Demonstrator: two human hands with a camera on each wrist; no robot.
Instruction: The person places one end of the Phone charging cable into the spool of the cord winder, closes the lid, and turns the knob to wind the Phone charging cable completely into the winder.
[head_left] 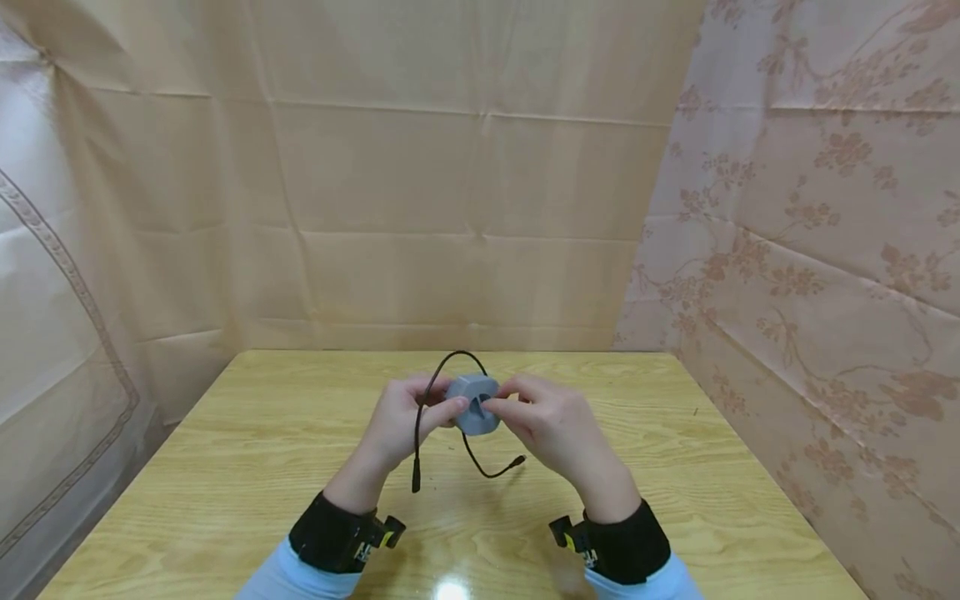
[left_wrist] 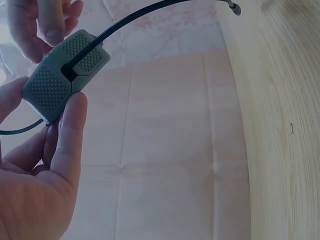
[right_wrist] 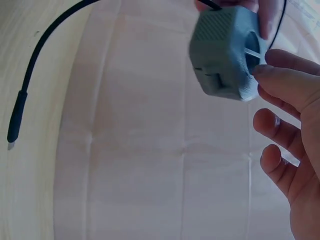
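A small grey block-shaped cable winder [head_left: 467, 386] is held up over the table, with a black cable [head_left: 417, 429] coming out of opposite sides. My left hand [head_left: 405, 417] grips its edges between thumb and fingers. In the left wrist view the winder's face [left_wrist: 47, 90] is studded and slotted where the cable leaves. Thumb and forefinger of my right hand [head_left: 551, 425] pinch at the round recess, which has a thin bar across it in the right wrist view. The other right fingers [right_wrist: 272, 125] are loosely curled. Both cable ends hang free, one plug [head_left: 416, 477] on the left, another plug [head_left: 517, 461] below.
A light wood-grain table [head_left: 247, 500] lies under both hands. Beige cloth [head_left: 450, 183] hangs behind its far edge, and flowered cloth [head_left: 810, 250] runs along the right. Each wrist wears a black band [head_left: 330, 533] with a small camera.
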